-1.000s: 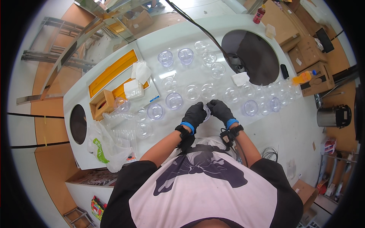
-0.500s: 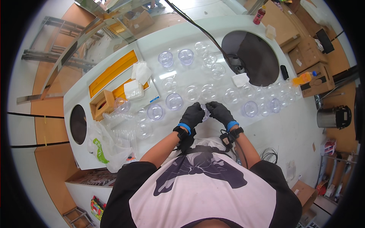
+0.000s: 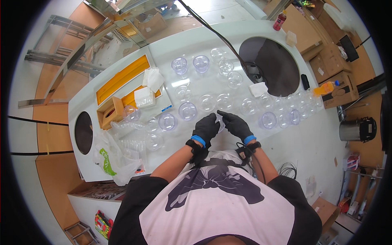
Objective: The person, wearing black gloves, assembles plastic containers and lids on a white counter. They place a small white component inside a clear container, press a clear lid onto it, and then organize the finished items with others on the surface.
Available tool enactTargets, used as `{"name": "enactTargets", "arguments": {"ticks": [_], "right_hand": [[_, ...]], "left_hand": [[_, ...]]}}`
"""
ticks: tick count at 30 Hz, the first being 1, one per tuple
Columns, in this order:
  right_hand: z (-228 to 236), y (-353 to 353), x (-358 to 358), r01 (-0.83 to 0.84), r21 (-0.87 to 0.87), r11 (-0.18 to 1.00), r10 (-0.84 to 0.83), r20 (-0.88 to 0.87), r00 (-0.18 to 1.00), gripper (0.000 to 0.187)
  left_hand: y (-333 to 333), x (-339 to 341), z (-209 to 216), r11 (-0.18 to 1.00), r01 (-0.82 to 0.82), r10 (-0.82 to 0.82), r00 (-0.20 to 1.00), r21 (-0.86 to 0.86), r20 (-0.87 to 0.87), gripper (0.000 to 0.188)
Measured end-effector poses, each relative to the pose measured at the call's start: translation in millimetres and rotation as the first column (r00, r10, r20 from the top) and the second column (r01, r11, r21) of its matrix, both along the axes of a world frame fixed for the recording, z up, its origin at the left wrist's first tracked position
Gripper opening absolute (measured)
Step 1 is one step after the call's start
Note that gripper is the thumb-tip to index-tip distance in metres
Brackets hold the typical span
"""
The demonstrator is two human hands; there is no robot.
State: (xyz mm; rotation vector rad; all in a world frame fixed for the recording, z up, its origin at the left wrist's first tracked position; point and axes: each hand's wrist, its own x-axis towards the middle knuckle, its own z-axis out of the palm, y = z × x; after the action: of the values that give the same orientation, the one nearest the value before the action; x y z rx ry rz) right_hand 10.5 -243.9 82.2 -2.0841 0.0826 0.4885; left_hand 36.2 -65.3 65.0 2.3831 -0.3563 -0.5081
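My left hand (image 3: 207, 127) and my right hand (image 3: 237, 124), both in black gloves with blue cuffs, are close together at the near edge of the white table (image 3: 179, 141). Between them is a clear round plastic cup (image 3: 221, 122), gripped from both sides and partly covered by the fingers. The right fingers reach over its far side toward the left fingertips. Just beyond stand clear cups (image 3: 207, 103), with purple-tinted cups (image 3: 188, 111) to the left. Several more clear cups (image 3: 248, 106) crowd together on the right.
At left lie a white plastic bag (image 3: 120, 163), stacked clear cups (image 3: 132, 149), a tissue pack (image 3: 144, 97) and a wooden box (image 3: 111, 113). A black cable (image 3: 212, 30) crosses above the table toward a dark round opening (image 3: 273, 61). An orange bottle (image 3: 326, 87) lies by cardboard boxes.
The right fingers have stretched and shifted slightly left across the cup's far side. My left hand has drawn slightly nearer me. The other cups stay in place.
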Motion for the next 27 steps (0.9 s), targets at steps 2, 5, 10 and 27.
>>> {"name": "enactTargets", "arguments": {"ticks": [2,5,10,27], "right_hand": [[-20.6,-11.7,-5.1,0.078,0.141,0.987,-0.081,0.014,0.997,0.038],[-35.6,-20.0,-6.0,0.160,0.288,0.944,-0.180,0.042,0.983,0.034],[-40.6,-20.0,-4.1,0.183,0.264,0.947,-0.190,0.003,0.982,0.027],[14.9,-30.9,-26.6,0.324,0.359,0.876,-0.244,-0.250,0.937,0.038]], "left_hand": [[-2.8,-5.4,16.8,0.998,0.038,-0.043,0.995,0.057,0.087,0.038],[-4.5,-8.8,38.9,0.982,0.072,-0.119,0.954,0.175,0.275,0.053],[-1.0,-4.2,17.8,0.931,0.223,-0.303,0.915,0.290,0.267,0.080],[118.1,63.3,86.9,0.983,0.014,-0.100,0.875,0.181,0.475,0.102]]}}
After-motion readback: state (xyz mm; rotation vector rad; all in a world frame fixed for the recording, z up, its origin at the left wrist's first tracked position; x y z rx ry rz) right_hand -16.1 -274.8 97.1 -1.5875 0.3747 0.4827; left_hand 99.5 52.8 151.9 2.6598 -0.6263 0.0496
